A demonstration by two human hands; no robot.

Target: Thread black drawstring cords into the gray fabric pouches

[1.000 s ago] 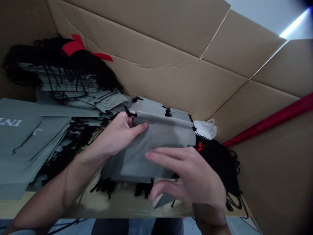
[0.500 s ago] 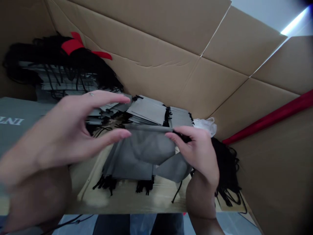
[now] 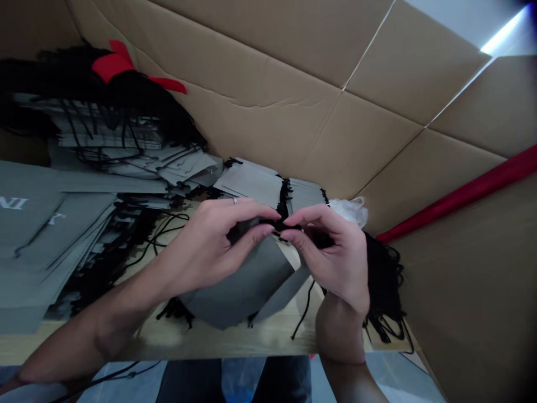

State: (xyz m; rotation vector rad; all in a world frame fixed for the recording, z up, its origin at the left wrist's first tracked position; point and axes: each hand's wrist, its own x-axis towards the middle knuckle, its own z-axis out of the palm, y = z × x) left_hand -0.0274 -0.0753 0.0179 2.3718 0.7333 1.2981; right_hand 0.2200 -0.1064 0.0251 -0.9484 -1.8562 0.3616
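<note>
At nine o'clock we see a slumped stack of large grey paper bags (image 3: pixel 37 240), one with white lettering, their black cords spilling toward the middle. At ten o'clock, further back, a taller pile of flat grey bags (image 3: pixel 104 140) lies under a tangle of black cord, with a red ribbon (image 3: pixel 111 64) on top.

Moving toward the centre, we find the left hand (image 3: pixel 213 246) reaching in from seven o'clock. It wears a ring, and its fingers are curled narrow, with thumb and fingertips pinched on the top edge of a grey pouch (image 3: pixel 247 280). The pouch sits just below the centre of the view. It hangs from that pinch toward six o'clock, and its lower part rests over the wooden tabletop (image 3: pixel 210 341). At its top edge, between the two hands, we make out a black drawstring (image 3: pixel 279 225), and a loose end of cord dangles at five o'clock of the pouch.

At twelve o'clock of the hands, a small stack of grey pouches (image 3: pixel 260 184) leans close to the cardboard wall (image 3: pixel 293 84).

The right hand (image 3: pixel 335 257) comes up from five o'clock. Its fingers are also drawn in narrow, and its fingertips meet the left hand's on the same top edge at the drawstring.

At two o'clock of the right hand lies a crumpled white plastic bag (image 3: pixel 350 210), and at three o'clock a heap of black cords (image 3: pixel 384 280). Further right, a red strip (image 3: pixel 457 196) runs up toward two o'clock along the cardboard.
</note>
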